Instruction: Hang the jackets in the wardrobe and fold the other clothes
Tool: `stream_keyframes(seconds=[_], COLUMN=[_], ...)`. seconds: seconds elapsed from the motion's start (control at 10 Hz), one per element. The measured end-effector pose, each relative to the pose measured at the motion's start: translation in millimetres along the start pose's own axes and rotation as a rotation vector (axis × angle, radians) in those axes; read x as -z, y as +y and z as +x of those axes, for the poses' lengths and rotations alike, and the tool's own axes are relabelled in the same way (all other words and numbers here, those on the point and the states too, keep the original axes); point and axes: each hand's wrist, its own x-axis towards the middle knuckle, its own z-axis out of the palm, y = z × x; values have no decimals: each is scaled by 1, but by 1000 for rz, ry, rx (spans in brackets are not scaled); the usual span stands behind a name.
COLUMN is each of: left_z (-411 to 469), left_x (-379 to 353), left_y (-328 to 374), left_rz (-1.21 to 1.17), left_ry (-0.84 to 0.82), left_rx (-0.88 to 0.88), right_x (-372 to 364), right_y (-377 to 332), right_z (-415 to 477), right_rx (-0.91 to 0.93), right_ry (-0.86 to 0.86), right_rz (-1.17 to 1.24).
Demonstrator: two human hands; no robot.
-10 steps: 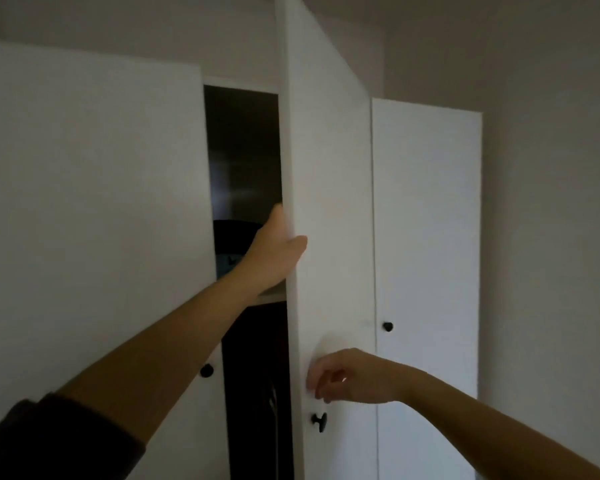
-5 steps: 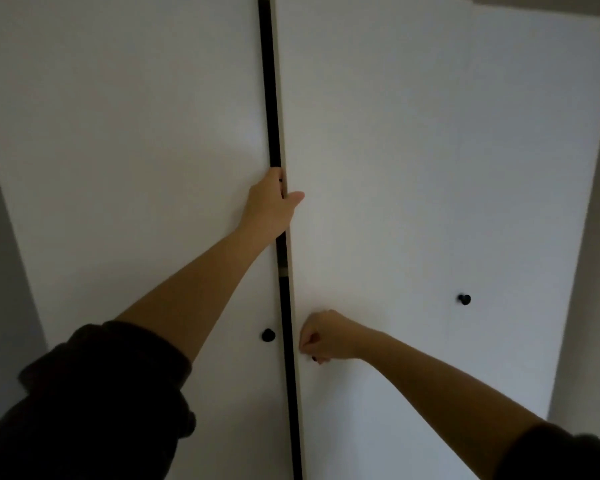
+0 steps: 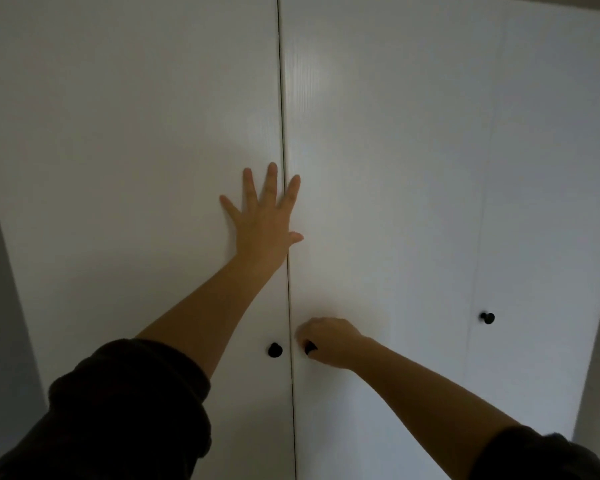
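Wardrobe (image 3: 378, 168) front, doors meeting at centre seam (image 3: 282, 98). Left grip (image 3: 265, 226) released, fingers spread flat across seam, pressing both door edges flush. Right grip (image 3: 329, 341) pinching middle door's black knob (image 3: 310, 347) beside seam, likely steadying closure. Neighbouring knob (image 3: 275, 350) untouched. Jackets presumably behind doors; other clothes out of sight.

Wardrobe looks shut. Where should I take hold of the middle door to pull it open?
Take its black knob, low beside the seam, pinched from the front and pulled straight out, as the right hand grips it. The middle door sits flush with the left door, leaving no edge to hook. The left hand lies flat across the seam.
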Motion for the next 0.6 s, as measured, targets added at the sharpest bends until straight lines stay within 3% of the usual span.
stream_keyframes(seconds=[0.2,0.5,0.6], left_z=[-1,-1,-4], left_x=[-10,-8,-9], left_y=[-1,-1,0], left_rz=[165,202,215], left_ry=[-22,-72,-61], left_rx=[-29,-36,-27], right_x=[0,2,31], right_y=[6,0,-2], right_z=[11,9,-5], right_rx=[2,-43,-101], right_ry=[-9,-59,11], right_rz=[41,81,262])
